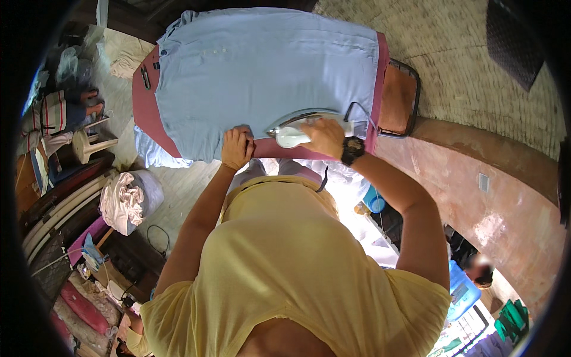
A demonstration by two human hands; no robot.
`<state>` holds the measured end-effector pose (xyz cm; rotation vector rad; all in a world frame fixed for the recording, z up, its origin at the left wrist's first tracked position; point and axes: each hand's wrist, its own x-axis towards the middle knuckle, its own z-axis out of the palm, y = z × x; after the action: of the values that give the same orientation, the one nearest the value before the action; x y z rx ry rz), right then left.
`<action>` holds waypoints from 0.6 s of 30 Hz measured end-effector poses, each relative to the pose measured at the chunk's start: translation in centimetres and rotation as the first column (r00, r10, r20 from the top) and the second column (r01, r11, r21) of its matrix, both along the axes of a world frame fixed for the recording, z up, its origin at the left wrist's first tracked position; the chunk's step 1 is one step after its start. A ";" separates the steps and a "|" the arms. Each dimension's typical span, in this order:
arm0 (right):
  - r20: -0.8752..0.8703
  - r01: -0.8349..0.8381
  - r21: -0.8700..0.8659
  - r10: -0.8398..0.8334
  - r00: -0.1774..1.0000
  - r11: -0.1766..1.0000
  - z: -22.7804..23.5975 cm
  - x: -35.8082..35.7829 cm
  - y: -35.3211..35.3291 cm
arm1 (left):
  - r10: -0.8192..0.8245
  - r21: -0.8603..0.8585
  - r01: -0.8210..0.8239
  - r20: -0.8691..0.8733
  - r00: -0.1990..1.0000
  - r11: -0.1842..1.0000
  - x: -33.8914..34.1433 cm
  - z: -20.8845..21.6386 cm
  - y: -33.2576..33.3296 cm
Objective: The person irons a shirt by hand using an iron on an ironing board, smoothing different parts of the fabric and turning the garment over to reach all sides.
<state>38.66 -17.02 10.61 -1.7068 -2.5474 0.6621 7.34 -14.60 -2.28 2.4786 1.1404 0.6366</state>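
Observation:
A light blue shirt lies spread over a dark pink ironing board in front of me. My right hand is wrapped round the handle of a white iron, its pointed tip turned left. The iron rests on the shirt near the board's close edge, and its dark cord loops up on the right. Left of the iron tip, my left hand has its fingers bent and close together on the shirt's near edge, gripping the cloth there.
The board's brown, black-framed iron rest juts out at the right. A small dark object lies on the board's left end. Left on the floor stand a bag of pale cloth and a stool; a person sits beyond.

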 end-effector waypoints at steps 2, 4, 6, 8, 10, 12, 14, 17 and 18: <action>-0.015 0.021 -0.025 -0.021 1.000 0.999 0.3 -2.5 0.7 | 0.006 -0.004 -0.006 0.008 1.000 1.000 0.0 -0.1 -0.1; 0.023 0.035 -0.105 -0.033 0.999 0.994 0.9 -3.3 1.4 | 0.016 0.004 -0.016 0.000 1.000 1.000 -0.1 -0.2 -0.3; 0.025 0.052 -0.026 -0.052 0.998 0.998 0.2 -2.4 0.7 | 0.032 0.026 -0.032 -0.027 0.999 0.999 -0.2 -0.4 -0.5; 0.060 0.041 -0.055 -0.038 0.998 0.998 0.3 0.3 0.3 | 0.021 0.025 -0.020 -0.028 0.999 0.999 -0.2 -0.4 -0.5; 0.057 0.027 -0.037 -0.025 0.998 0.999 0.8 2.7 -0.1 | 0.017 0.038 -0.016 -0.024 1.000 0.999 -0.2 -0.3 -0.4; 0.076 0.021 -0.079 -0.015 0.997 0.997 0.3 2.2 0.2 | 0.014 0.063 -0.013 -0.011 1.000 0.998 -0.1 -0.2 -0.3; 0.045 0.028 0.010 -0.028 0.999 1.000 -0.5 0.5 -0.1 | 0.009 0.057 -0.008 -0.021 1.000 0.998 -0.1 -0.3 -0.3; 0.031 0.045 0.033 -0.046 0.998 0.998 -0.8 -2.0 1.1 | 0.019 0.053 -0.017 -0.031 0.999 0.998 0.0 -0.2 -0.3; 0.027 0.042 0.056 -0.044 0.999 0.998 -1.2 -1.8 1.5 | 0.023 0.052 -0.021 -0.034 0.999 0.998 0.0 -0.1 -0.3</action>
<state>36.83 -15.50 9.41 -1.7603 -2.5146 0.5632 7.33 -14.92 -2.34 2.5331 1.1793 0.6394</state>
